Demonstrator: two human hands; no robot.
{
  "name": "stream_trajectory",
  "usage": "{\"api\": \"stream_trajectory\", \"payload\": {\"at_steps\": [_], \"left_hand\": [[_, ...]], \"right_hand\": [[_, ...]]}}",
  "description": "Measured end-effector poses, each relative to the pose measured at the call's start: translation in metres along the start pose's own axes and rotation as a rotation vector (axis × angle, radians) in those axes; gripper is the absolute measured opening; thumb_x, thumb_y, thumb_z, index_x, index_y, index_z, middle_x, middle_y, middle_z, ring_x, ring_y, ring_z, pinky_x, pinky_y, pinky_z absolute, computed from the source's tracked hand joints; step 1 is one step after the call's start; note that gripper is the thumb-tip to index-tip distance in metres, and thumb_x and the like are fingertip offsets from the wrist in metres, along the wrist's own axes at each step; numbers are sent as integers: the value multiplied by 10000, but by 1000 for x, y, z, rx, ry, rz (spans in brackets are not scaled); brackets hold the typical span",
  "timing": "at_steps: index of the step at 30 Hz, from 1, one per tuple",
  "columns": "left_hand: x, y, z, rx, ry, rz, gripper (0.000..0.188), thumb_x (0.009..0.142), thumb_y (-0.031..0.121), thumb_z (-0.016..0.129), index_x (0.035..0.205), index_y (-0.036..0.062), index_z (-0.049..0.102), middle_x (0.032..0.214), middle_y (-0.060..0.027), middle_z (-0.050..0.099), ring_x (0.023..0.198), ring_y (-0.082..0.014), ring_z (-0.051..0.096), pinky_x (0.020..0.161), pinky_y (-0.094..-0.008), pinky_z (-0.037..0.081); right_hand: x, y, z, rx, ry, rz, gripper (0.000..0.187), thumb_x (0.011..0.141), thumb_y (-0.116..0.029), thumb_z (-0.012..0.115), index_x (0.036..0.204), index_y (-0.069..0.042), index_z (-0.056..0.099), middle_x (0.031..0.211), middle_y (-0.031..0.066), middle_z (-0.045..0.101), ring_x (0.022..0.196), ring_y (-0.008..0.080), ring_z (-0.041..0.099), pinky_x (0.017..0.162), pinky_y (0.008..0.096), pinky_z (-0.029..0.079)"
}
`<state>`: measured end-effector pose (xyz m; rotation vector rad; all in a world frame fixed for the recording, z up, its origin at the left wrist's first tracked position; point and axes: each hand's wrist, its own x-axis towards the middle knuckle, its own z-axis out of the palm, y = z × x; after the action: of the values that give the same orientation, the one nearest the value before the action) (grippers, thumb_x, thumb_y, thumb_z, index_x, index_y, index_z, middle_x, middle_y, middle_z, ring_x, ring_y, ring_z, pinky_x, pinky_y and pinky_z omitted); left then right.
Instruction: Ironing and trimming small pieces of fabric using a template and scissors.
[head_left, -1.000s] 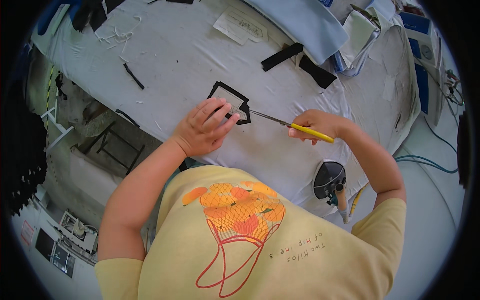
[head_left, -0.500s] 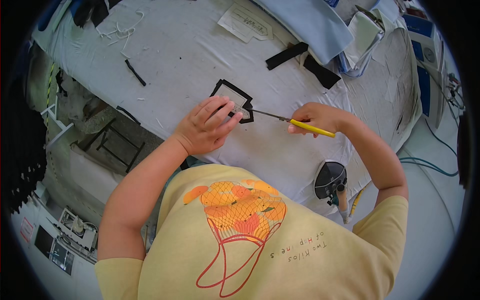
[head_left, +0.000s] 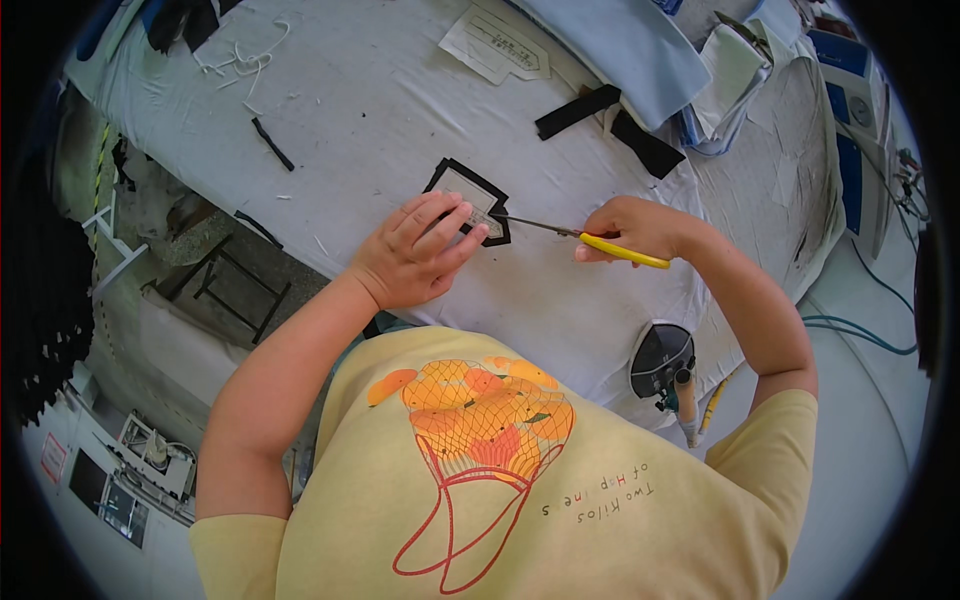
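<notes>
A pale template (head_left: 478,192) with printed marks lies on a slightly larger black fabric piece (head_left: 489,177), whose dark border shows around it. My left hand (head_left: 415,250) rests on the near left part of both, its fingers stretched and slightly apart; the thumb is hidden. From the right, my right hand (head_left: 630,228) grips yellow-handled scissors (head_left: 622,250). Their thin blades point left and meet the right side of the black piece, at a notch beside the template. Whether the blades are fully closed is too small to tell.
Black fabric strips (head_left: 578,111) and another pale template (head_left: 495,45) lie farther back beside folded light blue cloth (head_left: 610,50). An iron (head_left: 663,362) stands at the near right. White thread (head_left: 243,65) and a black scrap (head_left: 272,145) lie on the left of the white-covered table (head_left: 345,110).
The scissors have tilted very slightly, their blades still at the notch of the black piece. My left hand keeps its place on the template. The whole view has shifted a little.
</notes>
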<state>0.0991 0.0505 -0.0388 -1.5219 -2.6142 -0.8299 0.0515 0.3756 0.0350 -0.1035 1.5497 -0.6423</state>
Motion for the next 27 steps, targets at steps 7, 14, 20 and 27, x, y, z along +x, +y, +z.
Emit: {"api": "stream_trajectory", "payload": {"at_steps": [7,14,20,27], "left_hand": [[-1,0,1,-9,7,0,515,763,133,655,1275,165,604,1353,-77,476,1313,-280,434,1082,-445,434],[0,0,1,-16,12,1,505,759,129,655,1261,163,611,1343,-77,481,1307,-281,439,1081,-446,437],[0,0,1,-15,22,5,505,755,135,651,1258,158,615,1351,-79,478,1306,-283,439,1083,-443,435],[0,-1,1,-13,15,7,513,751,142,652,1262,161,614,1351,-79,480,1309,-283,438,1090,-446,428]], "right_hand": [[-2,0,-3,14,1,6,666,862,-674,623,795,-14,676,695,50,571,620,158,549,574,326,440],[4,5,-6,5,-25,-5,640,857,-668,637,788,-33,680,681,27,563,601,144,535,543,309,434],[5,1,-7,40,-28,-2,625,858,-656,647,777,-37,675,658,10,543,595,132,519,534,307,420],[6,1,-7,33,-28,12,609,863,-639,655,777,-37,682,654,6,540,603,130,516,538,305,416]]}}
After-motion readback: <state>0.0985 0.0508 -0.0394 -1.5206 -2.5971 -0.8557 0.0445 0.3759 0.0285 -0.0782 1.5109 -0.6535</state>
